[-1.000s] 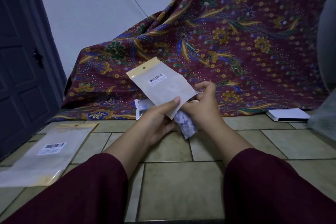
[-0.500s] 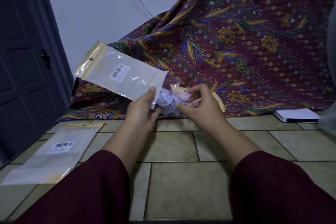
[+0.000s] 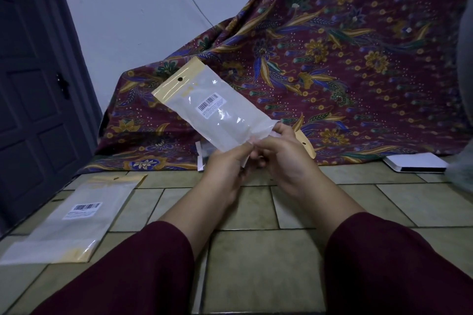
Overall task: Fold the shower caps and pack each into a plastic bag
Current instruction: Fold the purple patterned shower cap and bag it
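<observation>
A clear plastic bag (image 3: 215,107) with a gold header strip and a barcode label is held up in the air, its header pointing up and left. My left hand (image 3: 225,169) pinches its lower open end from below. My right hand (image 3: 281,156) grips the same end from the right, fingers curled at the bag's mouth. The shower cap is hidden; I cannot tell whether it is behind my hands or inside the bag. A second bag (image 3: 74,220) of the same kind lies flat on the tiled floor at the left.
A maroon floral cloth (image 3: 332,59) drapes over something bulky behind my hands. More bags (image 3: 201,155) lie at its foot, one gold header (image 3: 305,144) showing right of my hand. A white flat box (image 3: 414,165) sits at the right, a dark door (image 3: 33,84) at the left.
The bag swung from pointing far left to pointing more upright. The patterned shower cap seen between my hands earlier is no longer visible. My hands have come closer together at the bag's mouth.
</observation>
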